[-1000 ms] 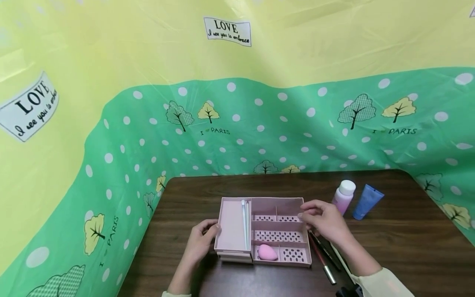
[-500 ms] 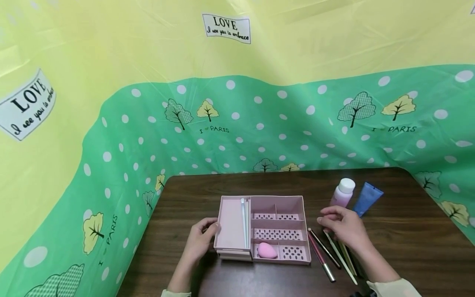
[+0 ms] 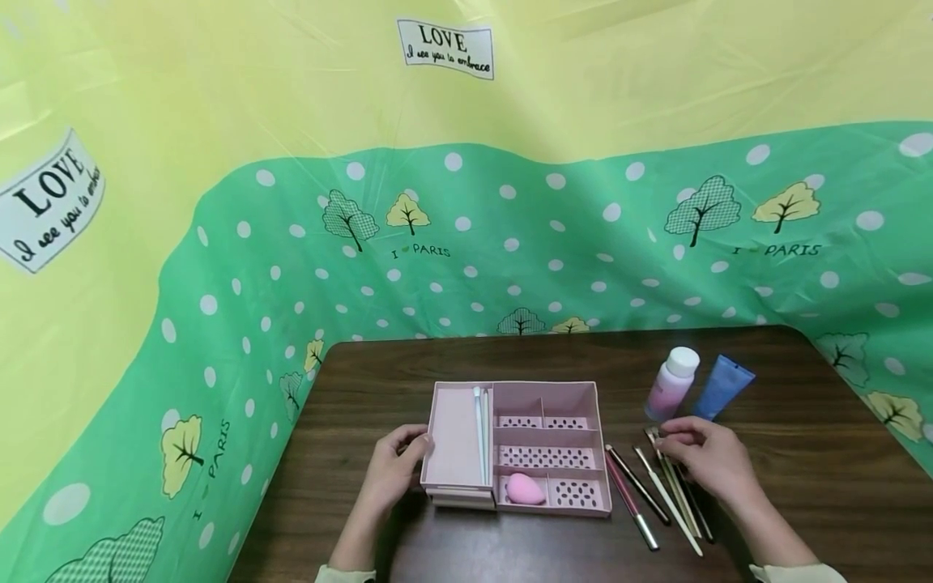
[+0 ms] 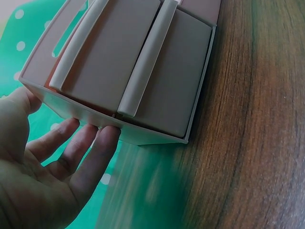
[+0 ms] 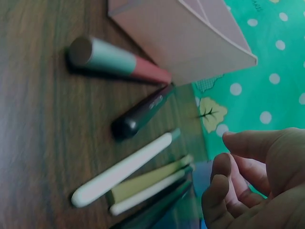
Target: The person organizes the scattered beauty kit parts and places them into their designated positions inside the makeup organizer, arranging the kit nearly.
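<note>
My left hand [image 3: 394, 470] touches the left side wall of a pink cosmetics organizer [image 3: 452, 441], thumb near its rim, fingertips against the wall in the left wrist view. Two pale blue makeup brushes [image 3: 479, 437] lie on its flat left top. A pink makeup sponge [image 3: 525, 489] sits in the front compartment on the right half. With bent fingers and nothing held, my right hand [image 3: 710, 460] hovers over makeup brushes. Among them are a white-handled brush [image 5: 121, 169], an olive-handled brush [image 5: 147, 181] and dark ones. Left of these lie a black brush [image 3: 641, 487] and a red-and-silver brush [image 3: 631, 500].
A pink bottle with a white cap [image 3: 670, 386] and a blue tube [image 3: 722, 387] stand behind the right hand. Drawers [image 4: 114, 52] show on the organizer's front. The dark wood table [image 3: 379, 372] meets a green and yellow patterned curtain [image 3: 466, 243].
My right hand has moved right and toward me, away from the organizer's right rim to above the brushes. The left hand has stayed at the organizer's side.
</note>
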`<state>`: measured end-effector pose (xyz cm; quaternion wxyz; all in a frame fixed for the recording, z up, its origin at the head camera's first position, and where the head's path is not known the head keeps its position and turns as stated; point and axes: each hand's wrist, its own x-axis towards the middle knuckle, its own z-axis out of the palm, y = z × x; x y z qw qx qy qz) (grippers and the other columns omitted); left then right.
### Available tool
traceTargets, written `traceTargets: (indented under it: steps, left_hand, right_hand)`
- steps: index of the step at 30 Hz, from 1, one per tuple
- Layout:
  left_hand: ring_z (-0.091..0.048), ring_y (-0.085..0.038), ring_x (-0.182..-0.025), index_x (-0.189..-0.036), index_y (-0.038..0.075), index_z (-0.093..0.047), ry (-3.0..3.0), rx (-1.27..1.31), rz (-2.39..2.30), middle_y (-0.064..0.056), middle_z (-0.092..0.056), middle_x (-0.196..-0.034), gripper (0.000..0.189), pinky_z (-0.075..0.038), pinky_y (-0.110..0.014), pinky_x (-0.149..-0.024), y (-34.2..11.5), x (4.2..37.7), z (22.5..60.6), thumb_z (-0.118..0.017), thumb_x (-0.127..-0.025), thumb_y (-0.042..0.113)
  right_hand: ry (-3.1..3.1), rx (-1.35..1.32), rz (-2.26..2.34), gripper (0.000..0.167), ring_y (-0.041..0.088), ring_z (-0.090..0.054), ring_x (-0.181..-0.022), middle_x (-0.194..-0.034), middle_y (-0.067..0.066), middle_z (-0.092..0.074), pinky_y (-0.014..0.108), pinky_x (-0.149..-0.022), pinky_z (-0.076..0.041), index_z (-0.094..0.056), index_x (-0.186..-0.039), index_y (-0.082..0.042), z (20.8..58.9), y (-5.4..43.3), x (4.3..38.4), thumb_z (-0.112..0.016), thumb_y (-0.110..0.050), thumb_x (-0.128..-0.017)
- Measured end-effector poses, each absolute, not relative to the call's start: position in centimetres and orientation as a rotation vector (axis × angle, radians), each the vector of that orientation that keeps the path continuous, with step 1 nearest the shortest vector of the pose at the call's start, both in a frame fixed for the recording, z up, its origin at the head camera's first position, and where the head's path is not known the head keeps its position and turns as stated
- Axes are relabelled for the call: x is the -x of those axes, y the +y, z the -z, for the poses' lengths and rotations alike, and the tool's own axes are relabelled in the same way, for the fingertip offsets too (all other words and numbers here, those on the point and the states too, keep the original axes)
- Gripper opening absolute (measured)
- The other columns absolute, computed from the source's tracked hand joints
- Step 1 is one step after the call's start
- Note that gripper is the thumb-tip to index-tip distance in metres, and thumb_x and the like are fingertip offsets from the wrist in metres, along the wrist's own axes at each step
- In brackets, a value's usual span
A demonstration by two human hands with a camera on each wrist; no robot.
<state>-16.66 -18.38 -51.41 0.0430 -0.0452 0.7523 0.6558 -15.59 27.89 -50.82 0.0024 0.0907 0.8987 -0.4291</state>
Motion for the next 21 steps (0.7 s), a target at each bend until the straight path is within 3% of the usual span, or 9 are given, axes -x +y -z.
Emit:
traceTargets:
  steps: [21]
  left_hand:
    - [-0.064,-0.020,-0.089,-0.125,0.000,-0.068,2.316,0.115,-1.999,-0.019,-0.064,-0.115,0.033,-0.064,-0.038,-0.070,-18.3,16.5,51.1,-0.065,-0.099,0.019]
  right_hand:
    - [2.743,-0.418,1.196,0.045,0.018,-0.060,-0.067,-0.089,0.003,-0.072,0.031,-0.051,-0.051,-0.069,-0.119,0.003,52.1,30.7,14.3,-0.078,-0.029,-0.089]
